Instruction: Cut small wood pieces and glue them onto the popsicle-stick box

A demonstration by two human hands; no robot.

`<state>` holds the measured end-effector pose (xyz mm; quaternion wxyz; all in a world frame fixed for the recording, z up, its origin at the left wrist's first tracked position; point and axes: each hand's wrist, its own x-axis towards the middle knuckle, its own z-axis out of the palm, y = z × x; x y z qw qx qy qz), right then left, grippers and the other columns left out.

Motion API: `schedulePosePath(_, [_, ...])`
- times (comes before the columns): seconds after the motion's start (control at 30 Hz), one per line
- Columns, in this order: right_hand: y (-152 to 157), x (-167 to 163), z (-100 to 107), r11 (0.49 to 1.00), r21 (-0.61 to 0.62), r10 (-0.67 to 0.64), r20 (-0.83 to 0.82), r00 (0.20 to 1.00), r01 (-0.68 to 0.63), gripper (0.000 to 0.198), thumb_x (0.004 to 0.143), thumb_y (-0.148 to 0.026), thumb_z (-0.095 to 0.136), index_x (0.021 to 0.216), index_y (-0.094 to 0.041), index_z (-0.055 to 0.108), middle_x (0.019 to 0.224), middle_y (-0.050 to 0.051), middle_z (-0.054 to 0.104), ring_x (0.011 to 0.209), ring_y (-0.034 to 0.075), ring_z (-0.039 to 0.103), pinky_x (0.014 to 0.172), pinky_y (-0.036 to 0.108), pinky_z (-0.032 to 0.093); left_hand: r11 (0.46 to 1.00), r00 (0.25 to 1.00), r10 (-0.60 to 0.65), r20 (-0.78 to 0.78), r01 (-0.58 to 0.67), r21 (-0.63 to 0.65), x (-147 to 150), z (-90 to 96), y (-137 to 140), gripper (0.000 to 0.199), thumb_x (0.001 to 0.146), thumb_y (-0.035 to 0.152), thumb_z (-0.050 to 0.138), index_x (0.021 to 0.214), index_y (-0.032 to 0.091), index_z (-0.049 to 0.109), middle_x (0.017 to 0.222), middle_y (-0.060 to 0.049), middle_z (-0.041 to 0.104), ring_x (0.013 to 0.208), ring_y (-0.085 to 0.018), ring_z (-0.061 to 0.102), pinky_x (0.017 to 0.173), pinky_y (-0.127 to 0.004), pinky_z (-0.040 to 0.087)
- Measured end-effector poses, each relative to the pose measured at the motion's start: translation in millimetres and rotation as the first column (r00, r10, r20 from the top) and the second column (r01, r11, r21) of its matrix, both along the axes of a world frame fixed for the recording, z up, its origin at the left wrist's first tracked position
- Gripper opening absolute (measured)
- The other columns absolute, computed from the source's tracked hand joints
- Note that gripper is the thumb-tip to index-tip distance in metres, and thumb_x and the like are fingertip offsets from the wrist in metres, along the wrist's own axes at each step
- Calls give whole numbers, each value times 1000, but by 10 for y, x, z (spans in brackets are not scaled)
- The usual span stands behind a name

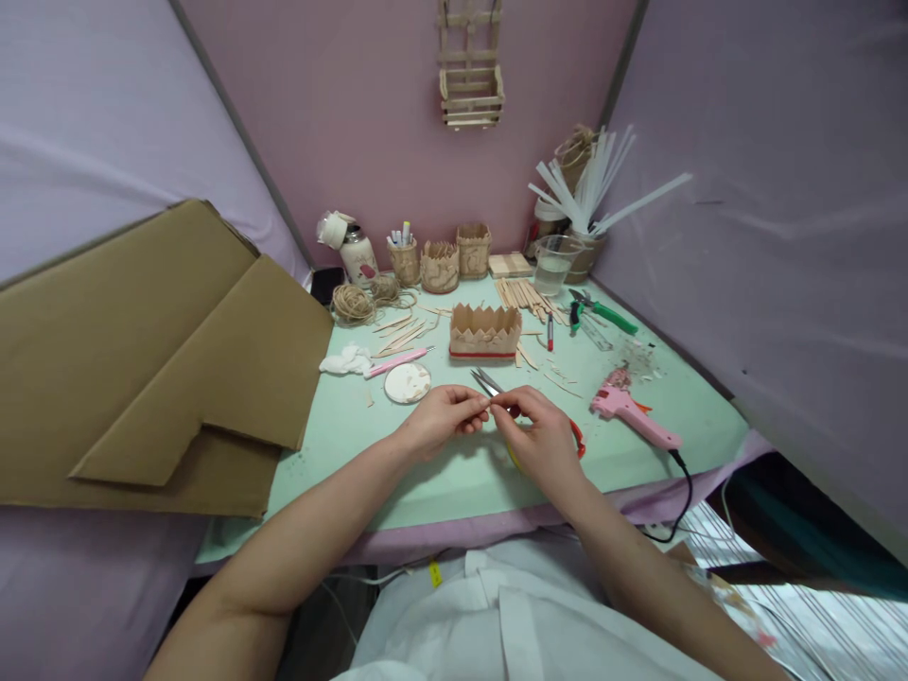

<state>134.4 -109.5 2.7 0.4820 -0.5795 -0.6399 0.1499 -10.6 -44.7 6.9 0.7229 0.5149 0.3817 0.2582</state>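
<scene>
My left hand [448, 416] and my right hand [537, 437] meet fingertip to fingertip over the front of the table. Both are closed in a pinch; what lies between the fingers is too small to make out. Scissors [485, 380] with red and yellow handles lie beneath my right hand, their blades pointing away from me and partly hidden. Just beyond stands a small box [485, 335] with a zigzag top edge and a red band along its base. Left of my hands is a round white dish [407, 383] with pale scraps in it.
A pink glue gun [635, 416] with a black cord lies at right, near green-handled pliers [602, 312]. Wooden sticks [529, 298], a clear cup of water [554, 265] and twine balls [353, 304] stand farther back. Folded cardboard [163, 378] covers the left side.
</scene>
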Motion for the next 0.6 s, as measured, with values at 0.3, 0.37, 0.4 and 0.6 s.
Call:
schedulePosePath(0.3, [-5,-3,-39,999,32,-13,118,993,9,12,82,-20,49,73,-20,56,73,2,58,73,16,53,68,29,41,1000,999,-6,-41,5,-21,38,14,-36,34,63,43,72,72,11,63,59,0,54,53,-5,47,50,-19,32])
schedulePosePath(0.37, [-9,-3,-35,1000,28,-7,164,987,3,12,82,-19,48,71,-20,53,72,2,56,72,16,51,67,28,39,1000,998,-30,-58,29,-11,41,19,-42,35,64,44,71,73,11,64,58,0,54,53,-6,47,50,-20,32])
schedulePosePath(0.4, [-9,0,-34,1000,22,-2,179,984,-2,12,82,-19,48,71,-20,52,71,1,55,71,16,50,66,28,38,999,997,-44,-64,43,-8,41,20,-44,35,64,44,71,73,11,64,57,0,53,53,-6,47,50,-20,32])
schedulePosePath(0.6, [-4,140,15,994,34,-111,158,981,107,11,79,-15,44,69,-21,44,70,1,50,70,16,46,64,28,36,994,991,-106,-79,105,-17,40,14,-57,35,62,46,71,68,12,62,64,-2,59,54,-6,49,53,-22,35])
